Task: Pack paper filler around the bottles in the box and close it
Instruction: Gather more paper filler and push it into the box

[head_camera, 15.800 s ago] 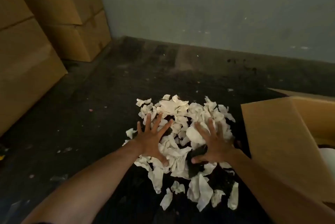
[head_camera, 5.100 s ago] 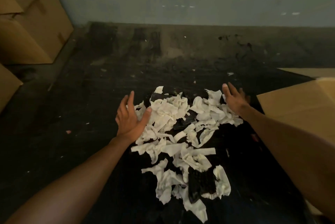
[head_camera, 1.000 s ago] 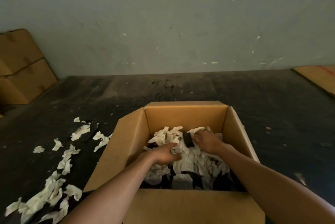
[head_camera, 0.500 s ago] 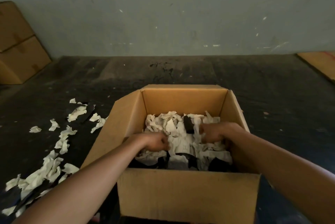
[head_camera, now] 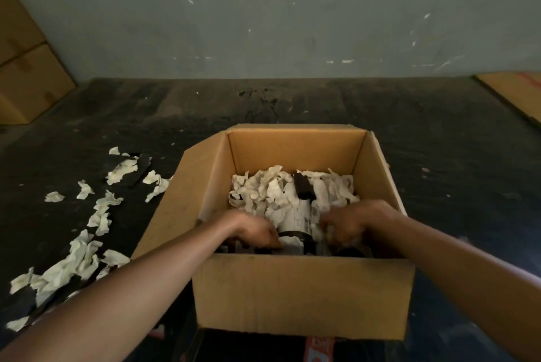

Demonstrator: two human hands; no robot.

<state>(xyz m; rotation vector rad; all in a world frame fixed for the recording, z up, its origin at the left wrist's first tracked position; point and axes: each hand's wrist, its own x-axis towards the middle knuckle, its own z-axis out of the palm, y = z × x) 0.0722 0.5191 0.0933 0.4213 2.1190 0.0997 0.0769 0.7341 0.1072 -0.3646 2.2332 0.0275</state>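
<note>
An open cardboard box (head_camera: 304, 294) stands on the dark floor in front of me, its flaps up. Inside it, white paper filler (head_camera: 275, 189) lies heaped toward the far wall. A bottle with a white label (head_camera: 298, 219) shows between my hands, and a dark bottle top (head_camera: 349, 252) sits near the front right corner. My left hand (head_camera: 251, 231) and my right hand (head_camera: 348, 224) are both down in the box, knuckles up, fingers curled into the filler on either side of the labelled bottle. The near wall hides the fingertips.
Loose paper scraps (head_camera: 85, 256) trail across the floor to the left of the box. Stacked closed cartons (head_camera: 26, 80) stand at the far left by the wall. A flat cardboard sheet (head_camera: 518, 95) lies at the far right.
Both hands have drawn toward the near side of the box and sunk lower into the filler. The labelled bottle now shows between them.
</note>
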